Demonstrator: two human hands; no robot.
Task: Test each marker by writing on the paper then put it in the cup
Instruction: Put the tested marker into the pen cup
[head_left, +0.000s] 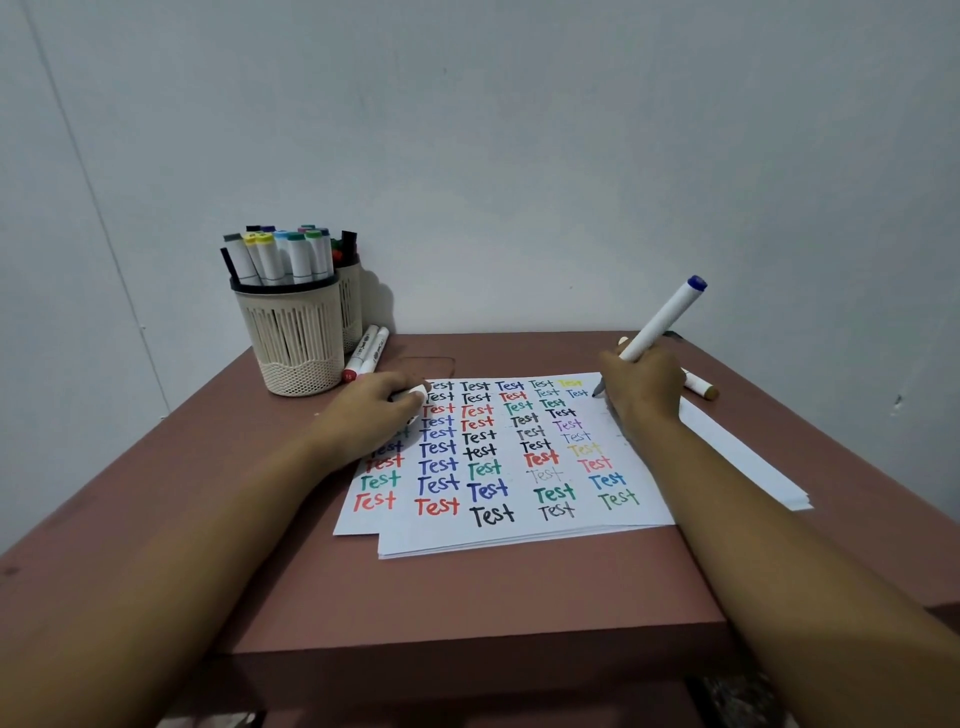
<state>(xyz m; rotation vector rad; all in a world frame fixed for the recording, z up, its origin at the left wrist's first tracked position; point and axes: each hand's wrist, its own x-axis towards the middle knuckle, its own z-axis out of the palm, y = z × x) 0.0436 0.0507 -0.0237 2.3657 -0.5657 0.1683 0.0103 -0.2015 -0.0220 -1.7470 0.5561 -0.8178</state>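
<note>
The right hand grips a blue-ended white marker, tip touching the paper near its far right corner. The left hand rests on the paper's left edge, pinching a small white cap; the marker-filled cup stands far left

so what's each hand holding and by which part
The right hand grips a white marker low on its barrel, near the tip. The left hand pinches what looks like its cap.
</note>
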